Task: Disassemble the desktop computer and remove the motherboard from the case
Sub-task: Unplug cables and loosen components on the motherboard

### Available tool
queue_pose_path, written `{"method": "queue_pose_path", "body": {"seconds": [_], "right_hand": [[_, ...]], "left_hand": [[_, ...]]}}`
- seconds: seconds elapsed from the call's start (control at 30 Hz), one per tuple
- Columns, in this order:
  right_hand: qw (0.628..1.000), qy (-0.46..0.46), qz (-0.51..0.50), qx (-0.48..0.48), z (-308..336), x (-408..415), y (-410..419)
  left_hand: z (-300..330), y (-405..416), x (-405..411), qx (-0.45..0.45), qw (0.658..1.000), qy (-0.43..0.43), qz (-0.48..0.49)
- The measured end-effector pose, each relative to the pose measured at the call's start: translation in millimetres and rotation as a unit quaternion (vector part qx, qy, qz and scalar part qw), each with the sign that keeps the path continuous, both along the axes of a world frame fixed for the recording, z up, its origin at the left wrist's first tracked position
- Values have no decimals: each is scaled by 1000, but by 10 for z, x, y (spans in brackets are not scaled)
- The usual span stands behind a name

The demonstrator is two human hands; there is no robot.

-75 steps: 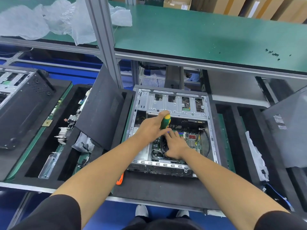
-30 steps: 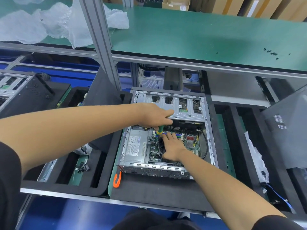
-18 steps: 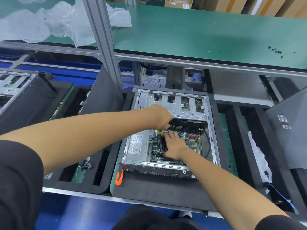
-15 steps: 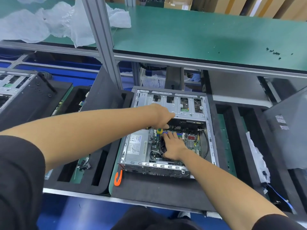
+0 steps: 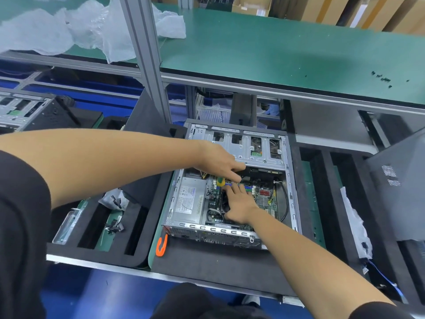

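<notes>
The open computer case (image 5: 232, 187) lies flat at the bench's front edge so the motherboard (image 5: 264, 199) inside faces up, the left hand (image 5: 218, 163) gripping a screwdriver (image 5: 221, 181) at a screw while the right hand (image 5: 239, 203), fingers extended, steadies the board.

The computer case (image 5: 239, 146) is bare, dull-shining sheet metal. It lies on a matt black foam tray (image 5: 207, 259). The tabletop (image 5: 276, 49) wears a smooth matt green mat, where crinkled clear plastic wrap (image 5: 92, 26) lies. The screwdriver (image 5: 221, 181) handle is glossy green-and-yellow plastic.
</notes>
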State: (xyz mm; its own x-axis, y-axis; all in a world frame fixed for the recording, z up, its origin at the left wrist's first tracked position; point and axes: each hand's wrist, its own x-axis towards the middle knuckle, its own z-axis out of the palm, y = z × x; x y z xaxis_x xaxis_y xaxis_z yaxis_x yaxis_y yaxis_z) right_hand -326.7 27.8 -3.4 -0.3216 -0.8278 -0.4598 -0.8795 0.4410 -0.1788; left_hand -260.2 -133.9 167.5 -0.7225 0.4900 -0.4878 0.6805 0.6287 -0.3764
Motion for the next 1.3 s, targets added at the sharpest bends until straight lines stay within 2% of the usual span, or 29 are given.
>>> {"method": "queue_pose_path", "body": {"seconds": [0.17,0.27,0.33,0.4,0.47,0.53,0.6,0.7,0.77,0.87,0.93,1.0,1.17,1.23,1.3], "right_hand": [[1000,4,3,-3,16,5,-8],[1000,7,5,-7,17,10,-8],[1000,11,6,-9,7,12,-10],[1000,8,5,-10,4,12,-12],[1000,8,6,-9,5,17,-10],[1000,6,4,-7,13,19,-9],[1000,6,2,-6,16,18,-7],[1000,1,0,-5,17,18,-2],[1000,0,1,-6,15,11,1],[1000,-3,0,-6,2,6,4],[1000,2,1,-3,-1,6,-2],[1000,8,2,0,-7,3,-7],[1000,8,0,0,-20,4,-17],[1000,9,0,1,-19,7,-18],[1000,10,0,-1,-13,3,-18]], "left_hand": [[-75,101,57,-9,997,9,71],[-68,107,124,-3,983,7,182],[-42,86,152,-13,958,1,287],[-45,116,132,25,917,-20,397],[-60,195,76,69,887,-40,455],[-72,267,26,104,878,-62,463],[-47,255,-5,134,883,-88,441],[46,169,-47,97,945,-108,292],[54,121,-66,85,981,-80,153],[-6,59,-67,44,998,-22,26],[-44,39,-43,57,996,-10,63],[-59,71,-21,87,982,-8,167],[-151,421,-81,93,897,35,431],[-139,476,-105,88,884,27,458],[-68,407,-99,85,900,6,428]]}}
